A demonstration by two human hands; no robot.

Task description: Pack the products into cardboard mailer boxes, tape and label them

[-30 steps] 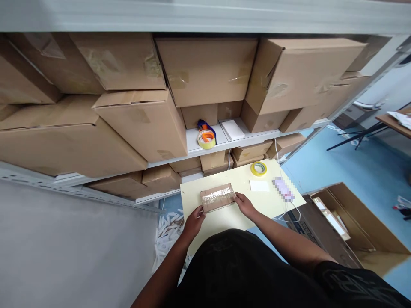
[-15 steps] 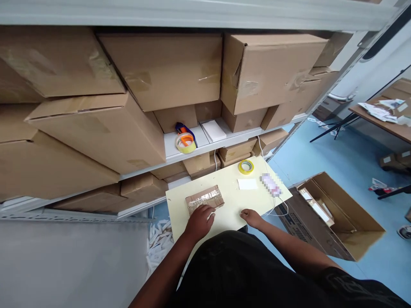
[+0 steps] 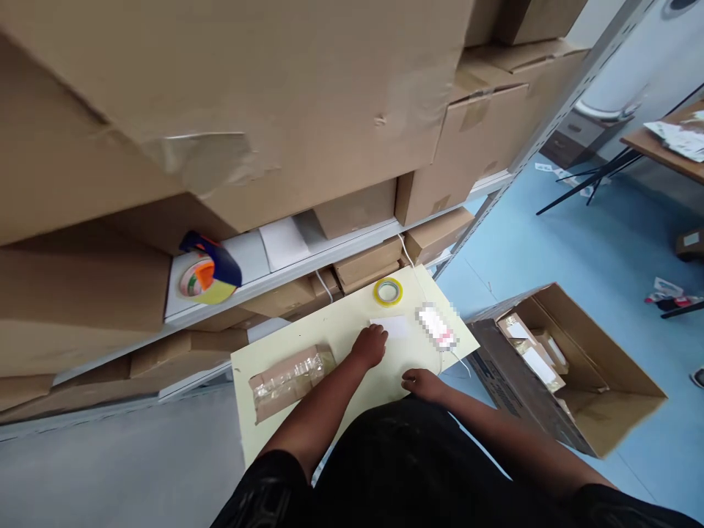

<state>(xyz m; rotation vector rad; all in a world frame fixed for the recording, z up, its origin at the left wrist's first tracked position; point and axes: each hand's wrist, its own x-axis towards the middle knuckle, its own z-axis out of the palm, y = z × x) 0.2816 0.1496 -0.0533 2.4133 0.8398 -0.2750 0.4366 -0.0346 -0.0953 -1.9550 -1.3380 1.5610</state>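
Observation:
My left hand [image 3: 370, 346] is over the near-left edge of a white paper slip [image 3: 397, 326] that lies flat on the cream table [image 3: 352, 323]. Its fingers are bent and slightly apart, and they touch or hover just above the slip. Close to my body, my right hand [image 3: 422, 383] is curled closed at the table's near edge; whatever its fingers might hold is hidden. A flat cardboard parcel [image 3: 291, 378] with shiny clear tape across it lies left of my left forearm. Beyond the slip lies a yellow-edged tape roll [image 3: 388, 292].
A blurred-out device [image 3: 436, 326] with a white cable lies at the table's right end. A tape dispenser [image 3: 220, 268] sits on the shelf [image 3: 330, 257], among large cartons [image 3: 286, 110]. On the floor at right, an open carton [image 3: 621, 396] holds several small boxes.
My left hand has left the parcel and moved right to the paper slip. My right hand stays curled near the table edge. The view has shifted closer to the shelf.

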